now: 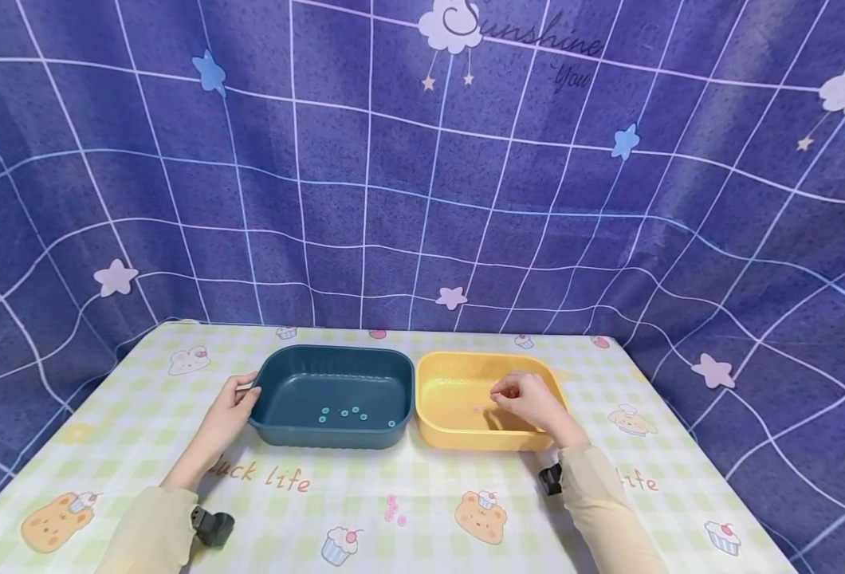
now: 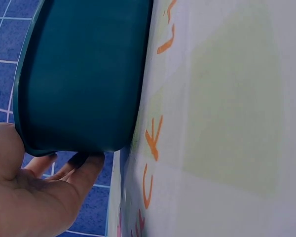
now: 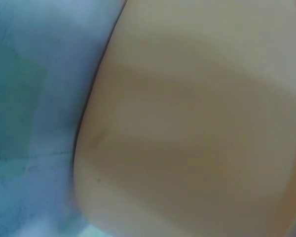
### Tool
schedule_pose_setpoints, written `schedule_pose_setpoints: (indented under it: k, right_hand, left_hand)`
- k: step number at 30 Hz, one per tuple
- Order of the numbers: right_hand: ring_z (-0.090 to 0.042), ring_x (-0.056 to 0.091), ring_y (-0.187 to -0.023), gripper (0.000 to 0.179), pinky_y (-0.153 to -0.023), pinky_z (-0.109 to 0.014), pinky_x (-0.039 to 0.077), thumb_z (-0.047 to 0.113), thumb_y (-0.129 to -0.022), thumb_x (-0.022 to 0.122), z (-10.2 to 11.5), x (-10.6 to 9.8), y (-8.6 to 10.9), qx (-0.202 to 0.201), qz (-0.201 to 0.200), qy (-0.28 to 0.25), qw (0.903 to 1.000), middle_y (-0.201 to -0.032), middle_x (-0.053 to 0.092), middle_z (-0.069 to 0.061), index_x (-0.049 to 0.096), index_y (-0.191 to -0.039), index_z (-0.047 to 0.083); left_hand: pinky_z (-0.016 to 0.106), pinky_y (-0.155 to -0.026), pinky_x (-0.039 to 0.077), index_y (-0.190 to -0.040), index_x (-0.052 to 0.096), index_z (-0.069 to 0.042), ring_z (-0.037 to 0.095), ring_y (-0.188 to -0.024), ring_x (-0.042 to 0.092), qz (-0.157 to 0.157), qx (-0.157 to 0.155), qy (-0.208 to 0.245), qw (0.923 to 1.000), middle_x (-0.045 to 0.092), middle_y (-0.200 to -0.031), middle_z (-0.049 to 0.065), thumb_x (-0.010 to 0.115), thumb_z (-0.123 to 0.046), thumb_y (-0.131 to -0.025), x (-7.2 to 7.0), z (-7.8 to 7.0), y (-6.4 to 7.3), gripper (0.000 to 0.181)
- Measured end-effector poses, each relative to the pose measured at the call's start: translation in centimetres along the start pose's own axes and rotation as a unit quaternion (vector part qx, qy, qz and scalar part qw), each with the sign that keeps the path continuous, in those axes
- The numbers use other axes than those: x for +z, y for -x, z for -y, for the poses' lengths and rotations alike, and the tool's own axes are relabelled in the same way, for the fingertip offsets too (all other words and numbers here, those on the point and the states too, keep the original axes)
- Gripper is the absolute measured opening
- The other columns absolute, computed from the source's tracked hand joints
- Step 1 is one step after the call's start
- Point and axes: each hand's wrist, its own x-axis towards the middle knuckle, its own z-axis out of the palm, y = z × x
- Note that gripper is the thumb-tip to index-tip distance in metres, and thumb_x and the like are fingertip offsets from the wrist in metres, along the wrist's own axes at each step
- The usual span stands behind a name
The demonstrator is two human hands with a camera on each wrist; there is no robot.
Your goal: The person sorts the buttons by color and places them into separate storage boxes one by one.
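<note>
At the left end of a dark blue-green tray, my left hand grips the rim, thumb at the edge and fingers against the outer end wall. The left wrist view shows this hand at the tray's end. Several small blue-green rings lie on that tray's floor. Over the yellow tray hovers my right hand, thumb and fingertips drawn together; whether they hold anything is too small to tell. A small pink ring shows in the yellow tray. The right wrist view shows the yellow tray's wall but not the hand.
Several pink rings lie on the patterned tablecloth in front of the trays. The two trays stand side by side, nearly touching. A purple-blue grid curtain hangs behind and around the table.
</note>
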Motion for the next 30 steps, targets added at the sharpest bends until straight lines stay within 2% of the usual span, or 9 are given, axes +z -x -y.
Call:
schedule_pose_setpoints:
  k: [17, 20, 22, 26, 30]
  right_hand:
    - [-0.004, 0.046, -0.062, 0.012, -0.058, -0.019, 0.042, 0.007, -0.082, 0.069, 0.12, 0.0, -0.2, 0.007, 0.007, -0.001, 0.9999, -0.074, 0.062, 0.0, 0.073, -0.09, -0.001]
    - [-0.004, 0.045, -0.062, 0.013, -0.057, -0.019, 0.042, 0.006, -0.082, 0.068, 0.15, 0.0, -0.17, 0.006, 0.008, 0.001, 1.0, -0.073, 0.061, 0.0, 0.072, -0.091, -0.001]
    - [-0.004, 0.045, -0.061, 0.013, -0.057, -0.019, 0.042, 0.007, -0.082, 0.068, 0.16, 0.01, -0.15, 0.004, 0.006, 0.001, 1.0, -0.073, 0.061, 0.001, 0.073, -0.091, -0.001]
    - [-0.004, 0.045, -0.061, 0.013, -0.057, -0.019, 0.042, 0.008, -0.082, 0.068, 0.2, 0.08, -0.15, -0.001, 0.004, 0.003, 1.0, -0.073, 0.061, 0.001, 0.073, -0.091, 0.0]
    - [-0.004, 0.046, -0.061, 0.012, -0.057, -0.019, 0.042, 0.009, -0.082, 0.068, 0.37, 0.18, -0.13, 0.001, 0.007, 0.005, 1.0, -0.074, 0.061, 0.002, 0.073, -0.09, 0.001]
  left_hand:
    - [0.01, -0.074, 0.04, -0.142, 0.026, 0.003, 0.038, -0.12, 0.048, 0.0, -0.003, 0.003, 1.0, 0.049, -0.129, 0.032, 0.031, -0.028, -0.103, -0.1, -0.16, 0.11, 0.05]
    - [0.018, -0.081, 0.043, -0.142, 0.026, 0.003, 0.039, -0.121, 0.047, 0.001, -0.002, -0.001, 1.0, 0.048, -0.131, 0.032, 0.031, -0.028, -0.103, -0.13, -0.19, 0.13, 0.05]
    - [0.027, -0.087, 0.045, -0.142, 0.026, 0.003, 0.039, -0.121, 0.047, 0.002, -0.001, -0.002, 1.0, 0.047, -0.131, 0.032, 0.031, -0.028, -0.103, -0.13, -0.23, 0.13, 0.049]
    - [0.045, -0.096, 0.042, -0.142, 0.026, 0.003, 0.041, -0.122, 0.046, 0.003, -0.002, 0.001, 1.0, 0.046, -0.132, 0.033, 0.03, -0.029, -0.103, -0.09, -0.29, 0.1, 0.05]
    - [0.05, -0.099, 0.039, -0.142, 0.025, 0.003, 0.041, -0.123, 0.045, 0.005, -0.007, 0.008, 0.9999, 0.044, -0.134, 0.033, 0.03, -0.028, -0.103, -0.03, -0.26, 0.09, 0.05]
